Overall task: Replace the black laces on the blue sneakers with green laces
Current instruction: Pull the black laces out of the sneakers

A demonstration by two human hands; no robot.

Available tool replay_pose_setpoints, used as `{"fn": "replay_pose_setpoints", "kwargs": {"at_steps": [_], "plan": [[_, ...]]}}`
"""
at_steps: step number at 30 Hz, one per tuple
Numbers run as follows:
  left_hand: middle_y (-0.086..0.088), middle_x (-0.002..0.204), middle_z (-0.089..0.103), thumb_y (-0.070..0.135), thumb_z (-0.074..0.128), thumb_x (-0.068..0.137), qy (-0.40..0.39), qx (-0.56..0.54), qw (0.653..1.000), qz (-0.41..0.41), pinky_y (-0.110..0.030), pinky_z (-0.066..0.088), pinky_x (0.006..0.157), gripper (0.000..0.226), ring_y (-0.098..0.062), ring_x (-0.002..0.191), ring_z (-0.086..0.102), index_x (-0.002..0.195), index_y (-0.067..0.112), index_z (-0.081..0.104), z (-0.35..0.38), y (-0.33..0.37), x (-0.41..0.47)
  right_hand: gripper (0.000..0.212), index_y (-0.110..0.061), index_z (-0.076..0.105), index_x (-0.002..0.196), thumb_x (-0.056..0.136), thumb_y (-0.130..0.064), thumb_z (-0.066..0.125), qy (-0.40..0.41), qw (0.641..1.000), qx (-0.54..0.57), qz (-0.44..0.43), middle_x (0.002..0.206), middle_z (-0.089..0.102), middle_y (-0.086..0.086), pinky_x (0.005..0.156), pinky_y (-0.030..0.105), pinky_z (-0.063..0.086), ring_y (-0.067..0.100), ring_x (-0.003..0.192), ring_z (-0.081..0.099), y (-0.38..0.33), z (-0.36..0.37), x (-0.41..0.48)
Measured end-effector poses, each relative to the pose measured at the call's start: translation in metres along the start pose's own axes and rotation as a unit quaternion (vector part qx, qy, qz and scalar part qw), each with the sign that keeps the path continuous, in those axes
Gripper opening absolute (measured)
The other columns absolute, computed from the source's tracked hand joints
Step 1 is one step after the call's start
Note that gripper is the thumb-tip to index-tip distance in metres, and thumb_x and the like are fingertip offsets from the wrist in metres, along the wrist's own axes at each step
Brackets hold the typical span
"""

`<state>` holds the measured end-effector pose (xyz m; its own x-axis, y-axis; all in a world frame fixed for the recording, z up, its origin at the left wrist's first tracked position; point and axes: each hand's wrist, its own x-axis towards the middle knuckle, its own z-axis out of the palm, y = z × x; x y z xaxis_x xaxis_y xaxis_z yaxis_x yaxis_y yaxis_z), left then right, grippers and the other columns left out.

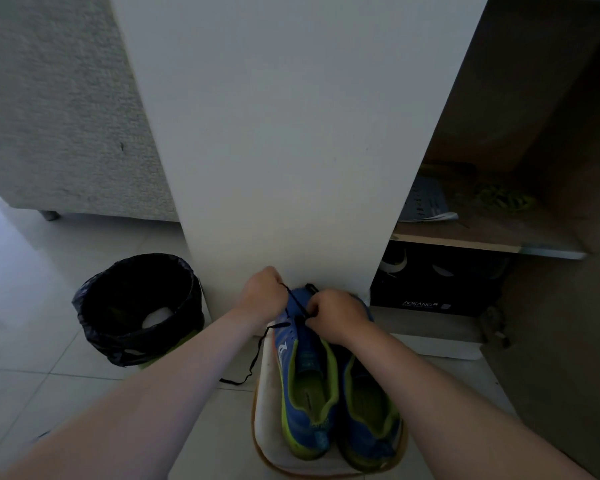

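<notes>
— Where are the shoes?
— The blue sneakers [309, 393] sit side by side on a white mat [271, 431], heels nearest the camera.
— And the hands?
— Both clamp the black lace [293, 299]: the left hand [262, 292] holds it taut, the right hand [333, 313] pinches it over the left-hand shoe's forefoot. Beyond, green laces [506, 199] lie on a wooden shelf [465, 237].

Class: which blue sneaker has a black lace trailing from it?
The left sneaker, with the white logo; its black lace trails onto the floor, unlike the right sneaker.
</notes>
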<state>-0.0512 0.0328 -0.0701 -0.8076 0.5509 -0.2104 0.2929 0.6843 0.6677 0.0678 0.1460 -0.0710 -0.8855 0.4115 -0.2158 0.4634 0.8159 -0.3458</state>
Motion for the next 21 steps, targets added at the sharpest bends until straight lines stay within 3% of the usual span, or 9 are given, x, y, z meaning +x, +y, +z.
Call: {"fn": "replay_pose_setpoints", "kwargs": {"at_steps": [3, 5, 7, 10, 13, 16, 18, 19, 21], "plan": [[-0.012, 0.111, 0.065, 0.011, 0.047, 0.093, -0.034, 0.072, 0.997, -0.001, -0.035, 0.054, 0.079, 0.021, -0.028, 0.096, 0.064, 0.113, 0.009, 0.053, -0.002, -0.003, 0.001, 0.045, -0.021, 0.041, 0.054, 0.091, -0.023, 0.066, 0.007, 1.0, -0.002, 0.005, 0.055, 0.044, -0.004, 0.049, 0.026, 0.031, 0.016, 0.057, 0.048, 0.0, 0.002, 0.002], [-0.006, 0.121, 0.061, 0.007, 0.051, 0.091, -0.058, 0.129, 0.986, 0.085, -0.034, 0.051, 0.081, 0.038, -0.024, 0.103, 0.06, 0.128, 0.017, 0.049, -0.004, 0.0, -0.002, 0.034, -0.016, 0.058, 0.061, 0.094, -0.024, 0.063, 0.003, 1.0, 0.002, 0.009, 0.061, 0.052, -0.001, 0.049, 0.026, 0.033, 0.019, 0.062, 0.053, -0.001, 0.003, 0.002], [-0.001, 0.129, 0.059, 0.004, 0.055, 0.087, -0.113, 0.133, 0.973, 0.154, -0.035, 0.051, 0.088, 0.053, -0.022, 0.111, 0.058, 0.135, 0.025, 0.05, -0.005, 0.006, -0.006, 0.023, -0.01, 0.07, 0.082, 0.097, -0.025, 0.06, 0.004, 1.0, 0.006, 0.014, 0.076, 0.062, 0.005, 0.052, 0.028, 0.035, 0.023, 0.072, 0.059, -0.003, 0.001, 0.002], [0.001, 0.119, 0.065, 0.026, 0.056, 0.094, -0.099, 0.259, 0.938, 0.209, -0.035, 0.05, 0.082, 0.029, -0.022, 0.11, 0.06, 0.122, 0.029, 0.063, -0.002, 0.015, -0.01, 0.019, -0.01, 0.072, 0.093, 0.096, -0.024, 0.059, 0.034, 0.999, 0.02, 0.005, 0.094, 0.07, 0.01, 0.059, 0.03, 0.038, 0.028, 0.084, 0.064, -0.004, -0.002, 0.004], [-0.001, 0.105, 0.07, 0.036, 0.048, 0.099, -0.022, 0.323, 0.923, 0.21, -0.033, 0.047, 0.074, 0.026, -0.025, 0.1, 0.063, 0.106, 0.025, 0.07, -0.006, 0.021, -0.012, 0.024, -0.015, 0.069, 0.077, 0.096, -0.026, 0.059, 0.041, 0.997, 0.057, 0.002, 0.082, 0.069, 0.008, 0.055, 0.031, 0.033, 0.025, 0.077, 0.063, -0.006, -0.004, 0.004], [0.001, 0.099, 0.07, 0.033, 0.048, 0.096, -0.011, 0.266, 0.952, 0.154, -0.03, 0.044, 0.072, 0.023, -0.025, 0.095, 0.064, 0.093, 0.027, 0.07, -0.008, 0.019, -0.007, 0.031, -0.019, 0.057, 0.064, 0.093, -0.025, 0.062, 0.021, 0.995, 0.094, 0.006, 0.067, 0.059, 0.0, 0.052, 0.03, 0.034, 0.022, 0.069, 0.058, -0.004, -0.002, 0.004], [0.002, 0.094, 0.069, 0.026, 0.048, 0.093, 0.0, 0.144, 0.986, 0.09, -0.029, 0.044, 0.069, 0.02, -0.024, 0.091, 0.063, 0.084, 0.026, 0.066, -0.008, 0.018, -0.005, 0.006, -0.018, 0.071, 0.084, 0.088, -0.022, 0.069, -0.022, 0.995, 0.097, 0.011, 0.087, 0.07, 0.0, 0.068, 0.029, 0.051, 0.02, 0.085, 0.065, -0.002, 0.001, 0.005], [0.002, 0.092, 0.068, 0.023, 0.046, 0.094, 0.016, 0.058, 0.997, 0.057, -0.03, 0.044, 0.07, 0.021, -0.024, 0.089, 0.063, 0.084, 0.025, 0.064, -0.009, 0.02, -0.005, 0.011, -0.019, 0.075, 0.097, 0.087, -0.022, 0.071, -0.038, 0.994, 0.101, 0.018, 0.097, 0.072, -0.002, 0.078, 0.03, 0.055, 0.017, 0.091, 0.066, 0.0, 0.002, 0.004], [-0.002, 0.091, 0.067, 0.023, 0.042, 0.096, 0.058, -0.099, 0.993, 0.006, -0.034, 0.047, 0.073, 0.023, -0.027, 0.086, 0.062, 0.091, 0.021, 0.065, -0.016, 0.022, -0.004, 0.016, -0.02, 0.076, 0.102, 0.086, -0.021, 0.07, -0.044, 0.992, 0.115, 0.024, 0.099, 0.073, -0.003, 0.084, 0.032, 0.057, 0.015, 0.091, 0.066, 0.002, 0.004, 0.003]]}}
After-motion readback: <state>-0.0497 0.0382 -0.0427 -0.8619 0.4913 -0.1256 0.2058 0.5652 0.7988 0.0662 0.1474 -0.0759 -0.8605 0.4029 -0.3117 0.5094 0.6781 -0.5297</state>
